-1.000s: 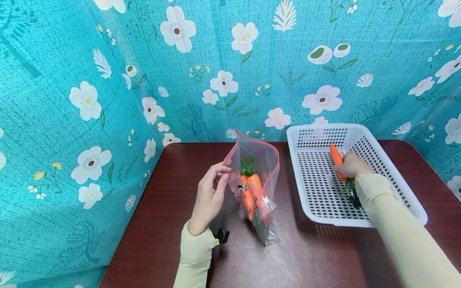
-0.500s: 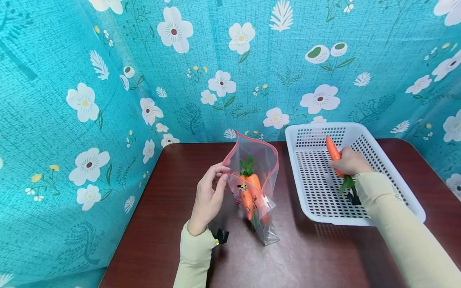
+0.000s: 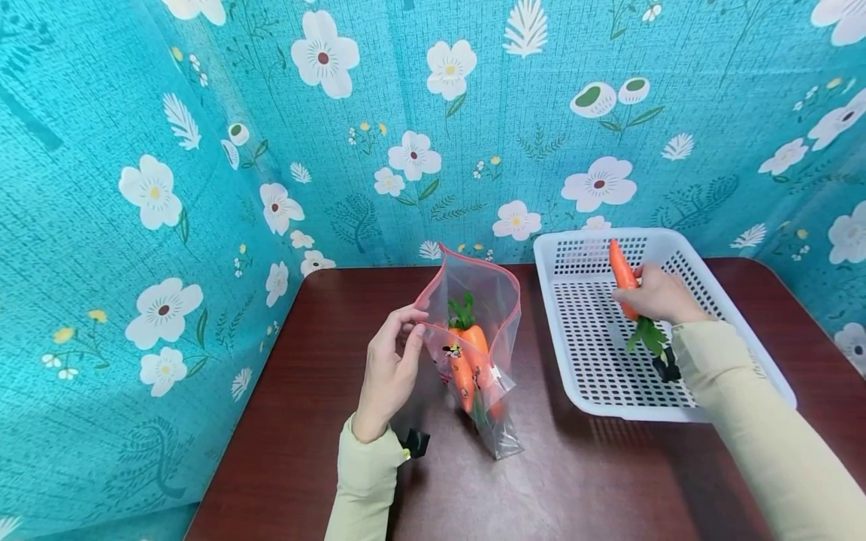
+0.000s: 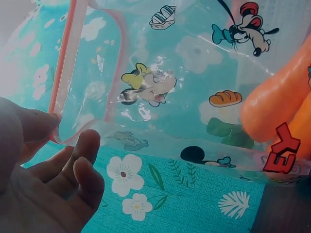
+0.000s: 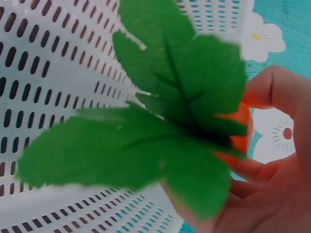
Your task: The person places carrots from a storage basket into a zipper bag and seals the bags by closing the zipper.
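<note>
In the head view my left hand [image 3: 392, 368] pinches the red-edged mouth of a clear zip bag [image 3: 504, 376] and keeps it spread. Inside the bag lie several orange carrots [image 3: 476, 342] with green tops. The left wrist view shows thumb and fingers on the bag's edge [image 4: 62, 73], beside cartoon prints. My right hand [image 3: 666, 294] grips another carrot [image 3: 621, 264] by its thick end, above the white basket, its tip pointing away. In the right wrist view its green leaves [image 5: 180, 116] cover most of the carrot.
The white perforated basket [image 3: 564, 353] stands at the right of the dark brown table [image 3: 325, 338]. A blue flowered cloth [image 3: 379, 98] hangs behind and along the left. Small black cameras sit at both wrists.
My right hand has lifted the carrot up from the basket floor and slightly away from me, and its leaves now show. My left hand still holds the bag in the same place.
</note>
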`<state>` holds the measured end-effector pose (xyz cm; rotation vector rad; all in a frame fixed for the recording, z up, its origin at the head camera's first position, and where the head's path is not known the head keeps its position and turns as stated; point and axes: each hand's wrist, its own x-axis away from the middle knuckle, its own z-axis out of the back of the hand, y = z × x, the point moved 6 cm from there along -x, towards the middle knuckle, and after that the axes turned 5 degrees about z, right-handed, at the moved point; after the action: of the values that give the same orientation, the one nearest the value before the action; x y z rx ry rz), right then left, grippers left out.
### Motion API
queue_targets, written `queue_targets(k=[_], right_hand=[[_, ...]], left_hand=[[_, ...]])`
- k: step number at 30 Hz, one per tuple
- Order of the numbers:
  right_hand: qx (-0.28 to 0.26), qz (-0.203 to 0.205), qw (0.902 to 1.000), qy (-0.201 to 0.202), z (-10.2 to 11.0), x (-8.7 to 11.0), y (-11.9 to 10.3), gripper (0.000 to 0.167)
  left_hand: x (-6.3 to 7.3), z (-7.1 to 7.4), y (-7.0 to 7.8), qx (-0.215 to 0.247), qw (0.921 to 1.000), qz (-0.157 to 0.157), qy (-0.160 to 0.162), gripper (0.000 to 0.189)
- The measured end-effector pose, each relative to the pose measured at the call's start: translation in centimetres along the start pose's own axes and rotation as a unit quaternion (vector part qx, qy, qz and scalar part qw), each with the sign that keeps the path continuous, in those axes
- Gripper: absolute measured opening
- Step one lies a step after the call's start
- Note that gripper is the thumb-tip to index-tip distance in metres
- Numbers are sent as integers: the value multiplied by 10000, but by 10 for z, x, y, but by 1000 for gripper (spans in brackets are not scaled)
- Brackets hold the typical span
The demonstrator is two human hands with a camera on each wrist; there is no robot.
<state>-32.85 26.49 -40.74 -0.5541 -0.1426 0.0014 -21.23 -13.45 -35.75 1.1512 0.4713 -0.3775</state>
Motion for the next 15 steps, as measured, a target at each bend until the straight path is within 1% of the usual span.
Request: queue_targets(k=[2, 8, 12, 15], right_hand=[[7, 74, 10000, 54, 3, 1, -3, 58], [-34, 306, 9995, 55, 10, 6, -17, 63], [18, 506, 9985, 184, 17, 11, -27, 65], [-55, 628, 9977, 264, 22, 15, -35, 67]], left_hand=[[0, 0, 0, 15, 10000, 0, 9, 22], [0, 1, -1, 82, 9999, 13, 102, 22], [0, 0, 0, 92, 9999, 4, 112, 24], [0, 0, 0, 96, 9999, 11, 107, 24]])
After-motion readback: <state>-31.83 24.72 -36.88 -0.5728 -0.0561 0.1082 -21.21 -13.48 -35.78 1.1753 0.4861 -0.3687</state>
